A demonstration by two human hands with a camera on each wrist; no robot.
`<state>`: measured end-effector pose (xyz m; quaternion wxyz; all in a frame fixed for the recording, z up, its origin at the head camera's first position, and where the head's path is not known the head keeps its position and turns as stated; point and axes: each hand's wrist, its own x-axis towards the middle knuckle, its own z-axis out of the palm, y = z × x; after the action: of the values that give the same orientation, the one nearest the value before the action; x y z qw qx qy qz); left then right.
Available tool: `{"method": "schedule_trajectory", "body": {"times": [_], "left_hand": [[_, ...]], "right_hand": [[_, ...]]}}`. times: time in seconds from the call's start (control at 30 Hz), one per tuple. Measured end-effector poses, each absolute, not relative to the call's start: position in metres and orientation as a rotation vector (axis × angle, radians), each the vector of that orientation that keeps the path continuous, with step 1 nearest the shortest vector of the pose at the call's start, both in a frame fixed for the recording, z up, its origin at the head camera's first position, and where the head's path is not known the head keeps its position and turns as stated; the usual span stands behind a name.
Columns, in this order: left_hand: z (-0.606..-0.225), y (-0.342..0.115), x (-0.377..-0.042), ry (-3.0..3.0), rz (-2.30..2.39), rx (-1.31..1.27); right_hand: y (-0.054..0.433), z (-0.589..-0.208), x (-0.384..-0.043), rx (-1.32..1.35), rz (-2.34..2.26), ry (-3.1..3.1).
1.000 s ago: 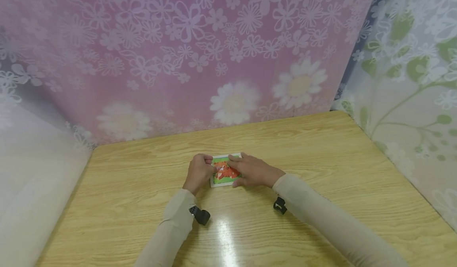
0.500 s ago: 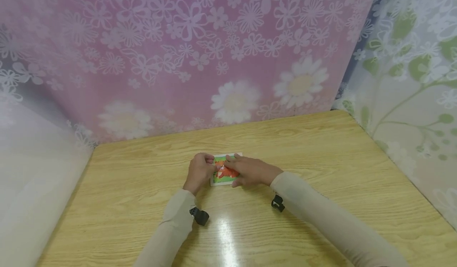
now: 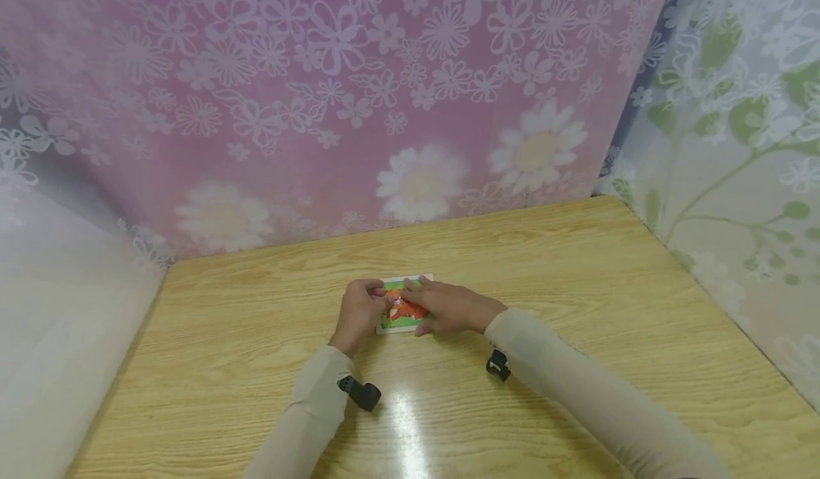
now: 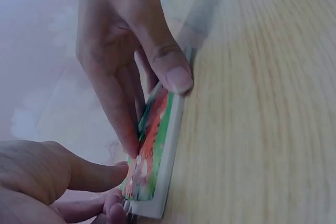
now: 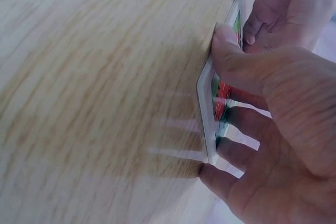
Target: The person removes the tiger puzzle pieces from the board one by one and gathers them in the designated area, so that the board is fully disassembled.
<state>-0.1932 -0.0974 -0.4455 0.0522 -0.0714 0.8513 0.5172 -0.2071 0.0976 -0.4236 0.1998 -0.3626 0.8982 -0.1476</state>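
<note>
A small square picture board [image 3: 403,327] with a white border lies flat on the wooden table, showing an orange striped animal on green. At its left edge, my left hand [image 3: 360,312] pinches the border, thumb over the picture and the other fingers curled beside the edge. My right hand [image 3: 456,307] rests on the right part with fairly straight, spread fingers, covering some of the animal. In the right wrist view the right thumb [image 5: 227,45] lies on the near border. The left wrist view has the right index fingertip close to the left thumb [image 4: 97,176].
The wooden table [image 3: 243,365] extends around both arms, with a bright reflection in front of the board. A pink flowered backdrop [image 3: 307,151] stands along the far edge, and pale printed sheets hang at both sides. Each wrist carries a black device [image 3: 361,395].
The right hand's fingers have shifted slightly left over the picture since the first frame. The left hand keeps its hold at the left edge, and the board stays almost in place.
</note>
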Motion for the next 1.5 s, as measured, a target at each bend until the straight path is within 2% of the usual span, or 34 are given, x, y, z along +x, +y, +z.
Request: {"method": "schedule_trajectory", "body": {"times": [0.4, 0.87, 1.5], "left_hand": [[-0.445, -0.098, -0.197, 2.440, 1.719, -0.320], [-0.441, -0.110, -0.204, 2.448, 1.627, -0.228], [-0.443, -0.107, -0.205, 2.532, 1.572, -0.256]], "right_hand": [[0.097, -0.423, -0.208, -0.992, -0.395, 2.499], [0.100, -0.423, -0.210, -1.001, -0.406, 2.491], [0.101, -0.421, -0.210, -1.013, -0.466, 2.473]]}}
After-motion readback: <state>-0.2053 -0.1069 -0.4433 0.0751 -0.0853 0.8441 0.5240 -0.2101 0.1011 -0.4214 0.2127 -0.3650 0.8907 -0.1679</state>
